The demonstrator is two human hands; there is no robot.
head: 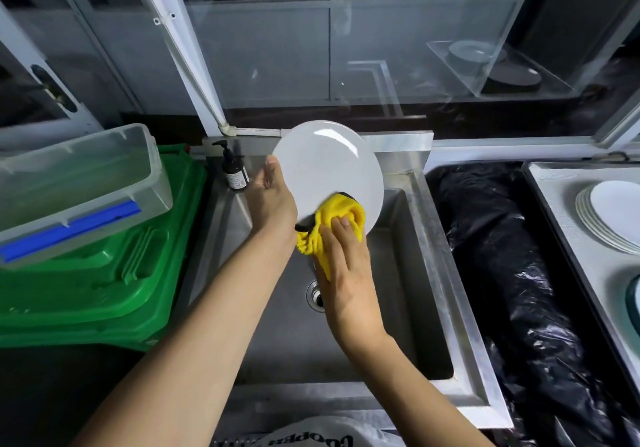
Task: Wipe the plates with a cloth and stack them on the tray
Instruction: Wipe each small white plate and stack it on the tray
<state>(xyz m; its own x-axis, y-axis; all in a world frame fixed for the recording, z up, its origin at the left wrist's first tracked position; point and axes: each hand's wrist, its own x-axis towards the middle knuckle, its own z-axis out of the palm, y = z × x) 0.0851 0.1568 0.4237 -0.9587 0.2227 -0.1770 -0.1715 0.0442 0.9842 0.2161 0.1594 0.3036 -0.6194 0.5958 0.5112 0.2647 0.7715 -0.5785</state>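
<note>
Holds with left grip (273,200) the plate (329,166) by its left rim, thumb on the side turned to the camera, other fingers hidden behind. Presses with right grip (343,266) a bunched yellow cloth (341,214) against the lower right part of the same plate, fingers curled into the cloth. Has the plate tilted up, almost standing, above the sink (408,273), touching nothing but the two grips and the cloth. Seems to be somewhere in the middle of the task, judging from the tray (554,204) at the right: carries already a stack (602,225) of several white plates, well apart from the sink, with a part of one darker dish (634,304) just showing at the frame edge. Cannot tell whether wiped or not. Left to do for this plate: to finish the wiping, probably also on the hidden side, then to carry it to the right and lay it on the stack. No other waiting plates to see near the sink; some more dishes (474,53) behind the glass far at the back, but cannot tell if belonging to the task. As to the look of the plate: round, white, plain and shallow, glossy, with a bright reflection near the upper rim; no dirt and no drops to make out on it. Probably smooth and a little slippery, so better to hold the rim firmly.
</note>
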